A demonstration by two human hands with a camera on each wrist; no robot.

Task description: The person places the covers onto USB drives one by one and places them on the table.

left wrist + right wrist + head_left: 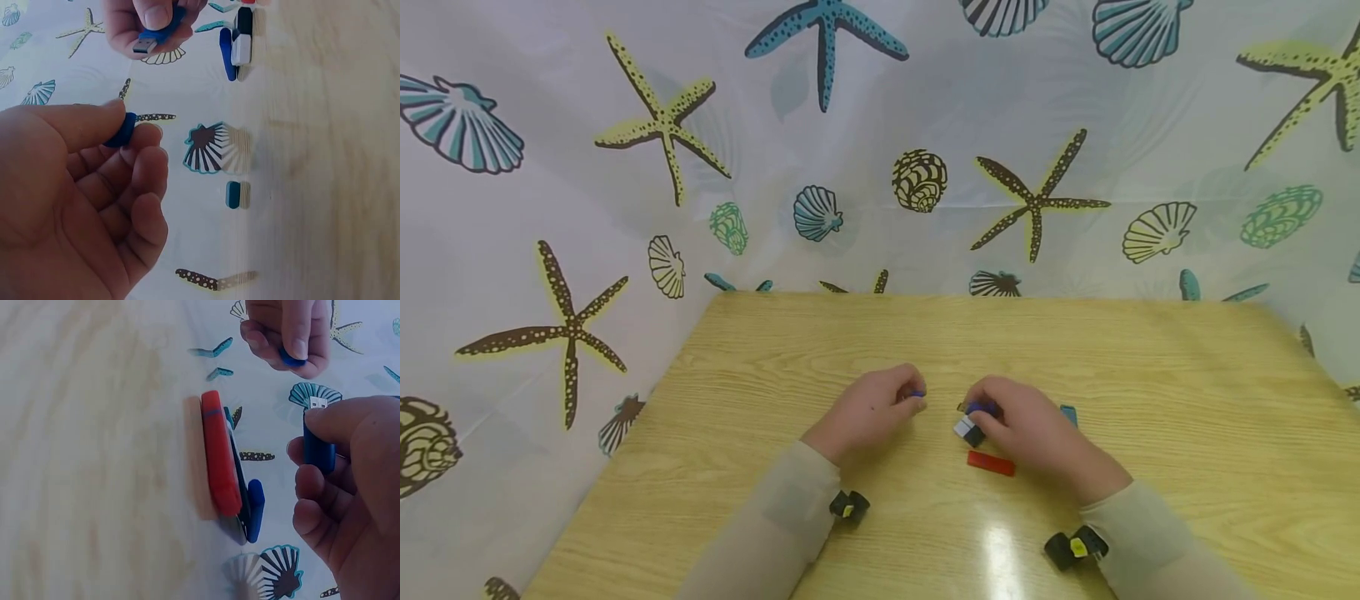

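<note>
My left hand (pixel 874 410) pinches a small blue cap (pixel 122 130) between thumb and forefinger, its other fingers loosely curled. In my right hand (pixel 1033 423) is a blue USB stick (pixel 319 449), gripped between thumb and fingers. The stick's bare metal plug (pixel 145 45) points toward my left hand, with a gap between plug and cap. Beneath my right hand lies a white and black stick (pixel 242 49), with a flat blue stick (pixel 255 509) beside it. A red stick (pixel 991 462) lies on the near side of these.
On the wooden table (pixel 760 358), a teal piece (pixel 1069 414) shows just beyond my right hand, partly hidden by it. A white cloth (pixel 865 250) printed with shells and starfish hangs along the table's back and sides. Small black wrist cameras (pixel 850 507) sit at both sleeves.
</note>
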